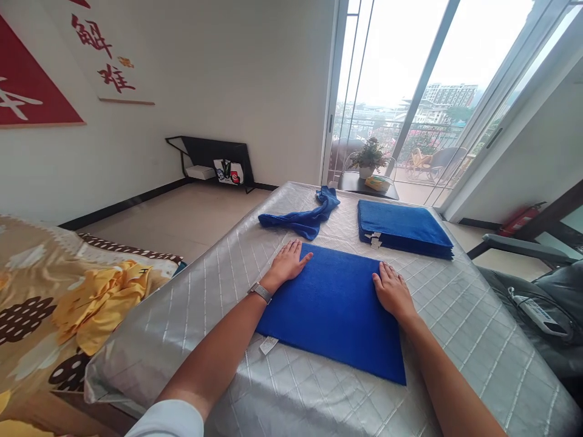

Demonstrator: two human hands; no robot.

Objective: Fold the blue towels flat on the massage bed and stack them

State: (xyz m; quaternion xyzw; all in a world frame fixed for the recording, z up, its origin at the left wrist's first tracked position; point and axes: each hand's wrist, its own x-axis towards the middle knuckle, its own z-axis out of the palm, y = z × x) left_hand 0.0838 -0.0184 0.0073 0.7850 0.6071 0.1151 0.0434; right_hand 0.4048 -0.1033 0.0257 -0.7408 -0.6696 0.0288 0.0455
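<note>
A flat blue towel [337, 309] lies spread as a neat rectangle, with a white tag sticking out at its near left edge. My left hand [289, 264] rests open on its far left corner, a watch on the wrist. On the far right corner my right hand [392, 288] lies flat with fingers stretched out. Beyond the right hand sits a stack of folded blue towels [403, 224], white tags showing at its near left corner. A crumpled blue towel [303, 217] lies past the left hand.
All the towels lie on a mattress in quilted silvery wrapping [195, 321]. Left of it is a patterned bed cover with yellow cloth [112, 297]. A grey armchair holds a power strip [540, 312]. A potted plant [368, 159] stands by the glass door.
</note>
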